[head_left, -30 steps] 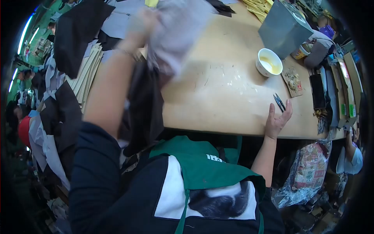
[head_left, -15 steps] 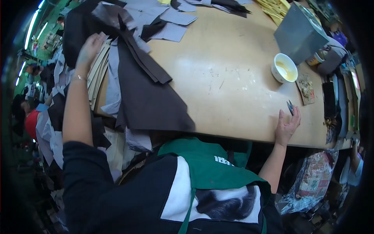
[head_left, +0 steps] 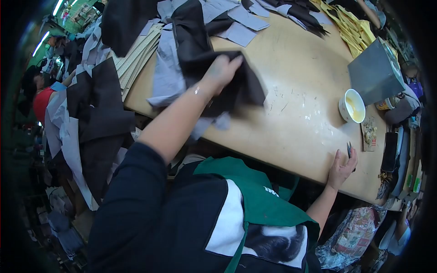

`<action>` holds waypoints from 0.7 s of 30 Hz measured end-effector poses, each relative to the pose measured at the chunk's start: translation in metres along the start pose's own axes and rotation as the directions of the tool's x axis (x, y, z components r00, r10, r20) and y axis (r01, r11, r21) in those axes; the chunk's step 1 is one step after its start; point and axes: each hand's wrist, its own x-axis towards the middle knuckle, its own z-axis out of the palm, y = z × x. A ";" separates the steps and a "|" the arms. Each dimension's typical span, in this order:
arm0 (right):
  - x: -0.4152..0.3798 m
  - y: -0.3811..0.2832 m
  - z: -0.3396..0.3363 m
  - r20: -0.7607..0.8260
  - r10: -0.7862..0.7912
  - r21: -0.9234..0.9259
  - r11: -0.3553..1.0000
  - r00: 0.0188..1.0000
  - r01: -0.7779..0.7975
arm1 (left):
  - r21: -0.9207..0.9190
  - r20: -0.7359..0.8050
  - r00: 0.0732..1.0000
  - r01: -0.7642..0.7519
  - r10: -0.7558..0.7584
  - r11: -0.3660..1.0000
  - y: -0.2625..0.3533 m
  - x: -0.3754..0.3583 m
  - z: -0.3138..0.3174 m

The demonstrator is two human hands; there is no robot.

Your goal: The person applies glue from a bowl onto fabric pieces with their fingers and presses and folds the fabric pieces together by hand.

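Note:
My left hand (head_left: pixel 221 73) is closed on a dark fabric piece (head_left: pixel 193 43) above the left part of the table. The piece's free end is blurred by motion. At the table's right front, my right hand (head_left: pixel 342 168) has its fingers curled round small dark snips (head_left: pixel 349 150), whose blades point away from me. Beyond them stands a white bowl (head_left: pixel 352 106) with yellowish contents. Beside the bowl lies a flat piece of card (head_left: pixel 369 134) with scraps on it.
A grey metal box (head_left: pixel 375 70) stands at the right. Yellow fabric (head_left: pixel 348 27) and grey-and-dark pieces lie along the far side. Patterned strips (head_left: pixel 136 59) are stacked at the left. A co-worker in red (head_left: pixel 42 102) is at far left.
My left hand has moved right and toward the middle, swinging the dark fabric with it. The view has shifted. My right hand still holds the snips near the table edge.

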 end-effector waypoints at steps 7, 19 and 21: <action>-0.002 0.003 -0.001 -0.035 0.016 -0.004 1.000 0.999 -0.016 | 0.443 0.530 0.722 -0.683 0.445 0.581 0.066 0.087 0.040; 0.004 -0.033 0.002 -0.042 -0.127 0.012 0.992 0.991 0.127 | 0.692 0.303 0.697 -0.630 0.650 0.353 -0.040 -0.027 -0.056; 0.003 -0.082 0.020 0.055 -0.176 0.178 0.970 0.983 0.163 | 0.730 0.293 0.687 -0.610 0.665 0.309 -0.049 -0.033 -0.042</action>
